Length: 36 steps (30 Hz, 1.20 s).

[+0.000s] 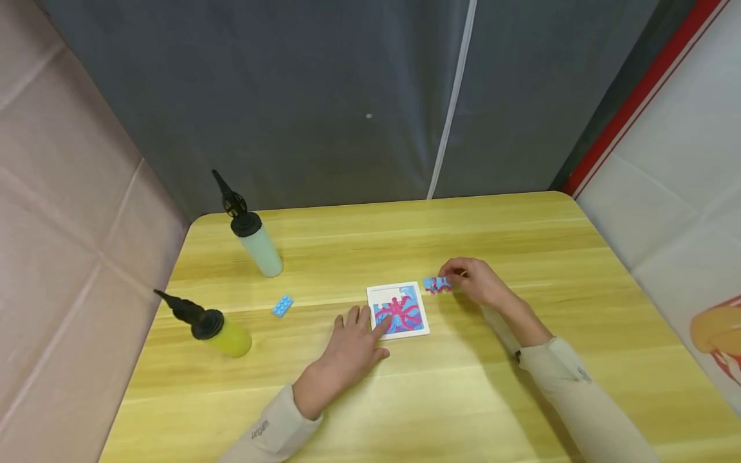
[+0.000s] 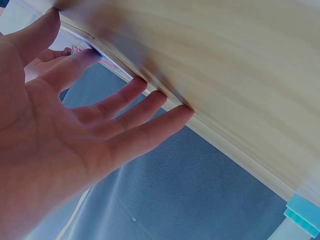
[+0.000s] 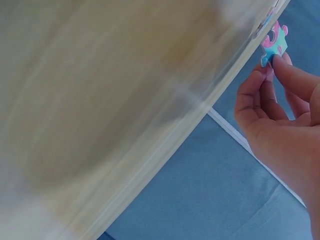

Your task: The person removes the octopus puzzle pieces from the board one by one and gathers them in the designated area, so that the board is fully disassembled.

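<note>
A small white puzzle tray [image 1: 382,296] lies on the table, its upper left part bare white. The fitted pieces show a pink octopus [image 1: 399,310] on blue. My left hand [image 1: 350,347] is spread flat beside the tray's left edge, the index finger reaching onto the picture; in the left wrist view its fingers [image 2: 150,137] are extended. To the right of the tray, my right hand [image 1: 477,283] pinches a blue and pink puzzle piece [image 3: 276,46] between thumb and fingers. Another loose piece [image 1: 429,285] appears just left of it, partly overlapped.
A blue toy brick [image 1: 283,306] lies left of the tray. Farther left are a pale green bottle [image 1: 263,251] and a yellow bottle [image 1: 231,339], both with black pointed tops. Behind the wooden table [image 1: 347,238] hangs a dark grey curtain [image 1: 324,116].
</note>
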Each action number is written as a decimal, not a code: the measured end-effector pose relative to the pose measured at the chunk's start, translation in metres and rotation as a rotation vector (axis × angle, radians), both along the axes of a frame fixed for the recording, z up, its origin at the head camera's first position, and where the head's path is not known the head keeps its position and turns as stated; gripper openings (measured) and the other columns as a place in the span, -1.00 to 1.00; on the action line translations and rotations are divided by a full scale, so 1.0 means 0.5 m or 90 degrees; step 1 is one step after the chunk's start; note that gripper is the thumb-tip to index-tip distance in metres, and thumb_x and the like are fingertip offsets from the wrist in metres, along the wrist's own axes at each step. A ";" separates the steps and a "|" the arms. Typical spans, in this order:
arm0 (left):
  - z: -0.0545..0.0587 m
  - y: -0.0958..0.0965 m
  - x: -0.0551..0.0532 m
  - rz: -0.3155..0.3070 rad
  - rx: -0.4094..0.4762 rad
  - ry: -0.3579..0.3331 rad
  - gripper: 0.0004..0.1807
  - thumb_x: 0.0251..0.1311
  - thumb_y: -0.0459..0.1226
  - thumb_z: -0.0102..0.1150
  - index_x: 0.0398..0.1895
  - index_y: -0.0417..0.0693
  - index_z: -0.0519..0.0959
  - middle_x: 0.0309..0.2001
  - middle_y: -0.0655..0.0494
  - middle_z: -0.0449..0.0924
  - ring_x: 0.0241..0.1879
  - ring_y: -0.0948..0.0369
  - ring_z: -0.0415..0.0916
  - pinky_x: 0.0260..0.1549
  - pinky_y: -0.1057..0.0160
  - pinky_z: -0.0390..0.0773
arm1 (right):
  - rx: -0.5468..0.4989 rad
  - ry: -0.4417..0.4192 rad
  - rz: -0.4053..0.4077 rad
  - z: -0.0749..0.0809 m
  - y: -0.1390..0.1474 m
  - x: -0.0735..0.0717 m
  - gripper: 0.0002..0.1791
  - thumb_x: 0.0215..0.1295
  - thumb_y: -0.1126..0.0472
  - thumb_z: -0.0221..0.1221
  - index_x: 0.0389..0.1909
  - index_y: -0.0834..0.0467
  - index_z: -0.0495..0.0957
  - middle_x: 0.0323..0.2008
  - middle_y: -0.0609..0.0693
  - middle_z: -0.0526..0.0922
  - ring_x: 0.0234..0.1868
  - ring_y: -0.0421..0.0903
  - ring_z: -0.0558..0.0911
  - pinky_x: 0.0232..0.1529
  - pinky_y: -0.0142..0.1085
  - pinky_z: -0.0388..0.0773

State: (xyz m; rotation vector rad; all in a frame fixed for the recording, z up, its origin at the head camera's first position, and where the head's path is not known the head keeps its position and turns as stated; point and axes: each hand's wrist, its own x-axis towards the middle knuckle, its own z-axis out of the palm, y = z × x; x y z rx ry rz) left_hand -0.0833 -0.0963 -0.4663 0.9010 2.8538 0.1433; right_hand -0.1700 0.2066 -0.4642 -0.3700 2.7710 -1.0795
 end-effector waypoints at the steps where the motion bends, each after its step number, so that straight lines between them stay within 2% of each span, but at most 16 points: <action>1: 0.000 0.000 0.000 0.000 0.000 0.001 -0.36 0.39 0.10 0.21 0.48 0.17 0.44 0.25 -0.23 0.41 0.29 -0.18 0.37 0.17 -0.25 0.51 | 0.000 0.001 0.000 -0.001 0.002 0.000 -0.82 0.47 0.39 0.13 -0.14 0.20 0.71 -0.15 0.11 0.76 -0.15 0.01 0.65 -0.15 -0.25 0.60; 11: -0.005 0.003 -0.001 0.000 -0.006 0.006 -0.35 0.40 0.12 0.19 0.49 0.19 0.43 0.26 -0.21 0.40 0.29 -0.16 0.36 0.16 -0.23 0.50 | 0.014 0.002 -0.004 0.000 0.021 -0.004 -0.80 0.46 0.43 0.11 -0.14 0.22 0.71 -0.12 0.16 0.76 -0.11 0.06 0.67 -0.07 -0.12 0.62; 28: -0.004 0.003 -0.005 0.007 -0.007 -0.002 -0.36 0.38 0.11 0.22 0.48 0.18 0.44 0.22 -0.21 0.40 0.30 -0.17 0.36 0.18 -0.24 0.49 | 0.038 -0.005 -0.003 -0.006 0.031 -0.028 -0.80 0.41 0.47 0.10 -0.20 0.24 0.70 -0.31 0.10 0.69 -0.26 -0.06 0.55 -0.15 -0.20 0.50; 36: -0.003 0.002 -0.001 0.002 0.017 0.003 -0.38 0.39 0.08 0.22 0.46 0.13 0.47 0.20 -0.25 0.42 0.30 -0.22 0.37 0.17 -0.28 0.48 | 0.067 -0.020 -0.009 -0.011 0.034 -0.032 -0.80 0.43 0.44 0.10 -0.15 0.25 0.69 -0.29 0.10 0.68 -0.23 -0.03 0.55 -0.15 -0.20 0.49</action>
